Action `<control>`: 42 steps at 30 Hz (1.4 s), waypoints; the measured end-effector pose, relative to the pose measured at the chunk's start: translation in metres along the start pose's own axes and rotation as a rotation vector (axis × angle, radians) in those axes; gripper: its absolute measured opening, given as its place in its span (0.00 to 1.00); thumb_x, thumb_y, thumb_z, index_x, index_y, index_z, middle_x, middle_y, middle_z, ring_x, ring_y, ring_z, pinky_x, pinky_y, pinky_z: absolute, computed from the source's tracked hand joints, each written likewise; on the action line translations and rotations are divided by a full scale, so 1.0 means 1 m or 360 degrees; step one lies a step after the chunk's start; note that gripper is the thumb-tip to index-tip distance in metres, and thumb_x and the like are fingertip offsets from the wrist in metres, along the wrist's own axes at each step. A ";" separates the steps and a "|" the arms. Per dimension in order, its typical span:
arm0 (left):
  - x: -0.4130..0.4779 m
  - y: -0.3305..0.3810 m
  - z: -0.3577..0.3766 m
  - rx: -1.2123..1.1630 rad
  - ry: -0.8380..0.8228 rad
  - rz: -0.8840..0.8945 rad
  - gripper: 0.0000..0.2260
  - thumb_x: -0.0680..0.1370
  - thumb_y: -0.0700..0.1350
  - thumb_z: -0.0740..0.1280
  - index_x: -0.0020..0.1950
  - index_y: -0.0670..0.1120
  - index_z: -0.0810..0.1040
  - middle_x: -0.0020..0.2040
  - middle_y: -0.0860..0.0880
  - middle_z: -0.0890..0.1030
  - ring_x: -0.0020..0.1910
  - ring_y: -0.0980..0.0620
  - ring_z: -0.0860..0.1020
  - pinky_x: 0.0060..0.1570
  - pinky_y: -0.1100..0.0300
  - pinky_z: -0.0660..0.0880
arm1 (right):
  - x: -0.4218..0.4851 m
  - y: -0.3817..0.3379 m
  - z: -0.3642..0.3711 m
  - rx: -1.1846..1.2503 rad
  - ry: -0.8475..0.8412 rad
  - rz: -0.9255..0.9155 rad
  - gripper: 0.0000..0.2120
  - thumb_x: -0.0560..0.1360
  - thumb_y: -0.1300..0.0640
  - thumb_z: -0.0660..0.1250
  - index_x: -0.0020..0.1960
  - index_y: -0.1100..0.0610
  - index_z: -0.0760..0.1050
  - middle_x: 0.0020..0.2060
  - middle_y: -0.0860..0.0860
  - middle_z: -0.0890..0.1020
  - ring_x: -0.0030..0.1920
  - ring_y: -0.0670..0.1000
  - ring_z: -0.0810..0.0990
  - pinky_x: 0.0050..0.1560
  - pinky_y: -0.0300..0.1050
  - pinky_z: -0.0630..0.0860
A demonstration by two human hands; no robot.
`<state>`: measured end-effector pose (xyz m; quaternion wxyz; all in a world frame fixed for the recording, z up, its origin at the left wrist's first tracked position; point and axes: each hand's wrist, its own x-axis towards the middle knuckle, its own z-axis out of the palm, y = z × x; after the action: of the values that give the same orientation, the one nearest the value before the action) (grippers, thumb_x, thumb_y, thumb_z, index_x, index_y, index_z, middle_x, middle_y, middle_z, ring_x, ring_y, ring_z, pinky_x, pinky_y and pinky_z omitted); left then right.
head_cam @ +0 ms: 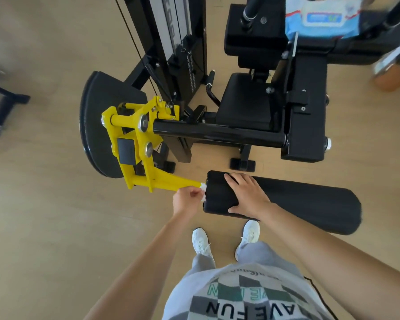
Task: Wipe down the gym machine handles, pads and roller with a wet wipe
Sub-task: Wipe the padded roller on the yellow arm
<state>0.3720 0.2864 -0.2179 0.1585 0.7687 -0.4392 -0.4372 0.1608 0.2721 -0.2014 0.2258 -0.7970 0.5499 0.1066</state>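
Person at a black roller [310,204]: right hand [247,195] lies flat and open on top, left hand [187,198] pinches a wet wipe [203,193] against its end beside the yellow arm [171,181]; holding the roller steady should help wipe round that end

A: How is the left hand [187,200] held?
B: Arm nearly straight, reaching forward; fingers curled, seemingly pinching a wet wipe [203,187] at their tips.
A: And the right hand [247,195]?
B: Palm down, fingers spread flat, forearm angling in from the right.
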 end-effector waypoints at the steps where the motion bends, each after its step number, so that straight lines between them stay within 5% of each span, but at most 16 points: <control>1: -0.001 -0.002 -0.001 0.0016 -0.0004 0.0002 0.07 0.80 0.48 0.71 0.50 0.47 0.87 0.41 0.52 0.83 0.45 0.50 0.80 0.42 0.62 0.71 | 0.003 0.003 -0.004 0.0047 -0.0031 -0.0003 0.53 0.70 0.40 0.77 0.83 0.54 0.50 0.79 0.52 0.60 0.78 0.56 0.58 0.79 0.53 0.55; 5: 0.002 0.003 -0.005 -0.0050 0.0010 -0.0011 0.07 0.80 0.47 0.71 0.48 0.47 0.87 0.43 0.50 0.85 0.46 0.49 0.81 0.43 0.60 0.73 | 0.010 0.005 -0.015 0.0111 -0.0118 0.0020 0.53 0.68 0.40 0.77 0.83 0.53 0.51 0.80 0.51 0.59 0.80 0.56 0.57 0.80 0.56 0.53; 11: 0.013 0.027 -0.002 -0.0135 0.0032 0.0044 0.07 0.80 0.46 0.72 0.54 0.46 0.86 0.44 0.53 0.83 0.46 0.51 0.80 0.44 0.61 0.72 | -0.006 -0.009 -0.001 0.0050 0.0130 0.0131 0.46 0.67 0.34 0.74 0.78 0.51 0.60 0.71 0.50 0.66 0.71 0.56 0.65 0.72 0.57 0.65; 20: -0.004 -0.010 -0.008 0.0054 -0.0065 0.0072 0.06 0.79 0.47 0.72 0.51 0.47 0.88 0.40 0.54 0.83 0.42 0.54 0.79 0.36 0.74 0.68 | 0.010 0.002 -0.010 0.0116 -0.0059 0.0120 0.51 0.69 0.32 0.73 0.82 0.52 0.54 0.78 0.50 0.63 0.78 0.55 0.61 0.80 0.58 0.54; 28: 0.015 0.024 -0.009 -0.0125 0.0038 0.0098 0.07 0.80 0.45 0.72 0.55 0.45 0.86 0.43 0.54 0.83 0.46 0.53 0.81 0.44 0.63 0.72 | -0.009 -0.011 0.002 0.0081 0.0201 0.0216 0.42 0.69 0.34 0.71 0.77 0.49 0.62 0.71 0.49 0.67 0.70 0.56 0.66 0.71 0.57 0.64; 32: 0.012 0.019 -0.004 -0.0060 0.0009 0.0119 0.06 0.80 0.45 0.72 0.53 0.45 0.87 0.41 0.54 0.83 0.45 0.51 0.81 0.46 0.60 0.75 | -0.013 -0.014 0.012 0.0024 0.0218 0.0209 0.44 0.70 0.36 0.73 0.78 0.50 0.61 0.72 0.50 0.67 0.72 0.54 0.66 0.75 0.55 0.62; 42: -0.004 -0.012 -0.010 0.0086 -0.0097 0.0121 0.06 0.79 0.46 0.72 0.50 0.46 0.87 0.37 0.57 0.81 0.42 0.52 0.80 0.37 0.70 0.69 | 0.002 0.002 -0.003 0.0209 0.0078 0.0190 0.47 0.72 0.36 0.73 0.81 0.51 0.55 0.78 0.49 0.64 0.78 0.54 0.61 0.78 0.56 0.56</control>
<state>0.3851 0.2952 -0.2176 0.1407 0.7417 -0.4844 -0.4421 0.1594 0.2682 -0.1997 0.2574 -0.7486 0.6076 0.0641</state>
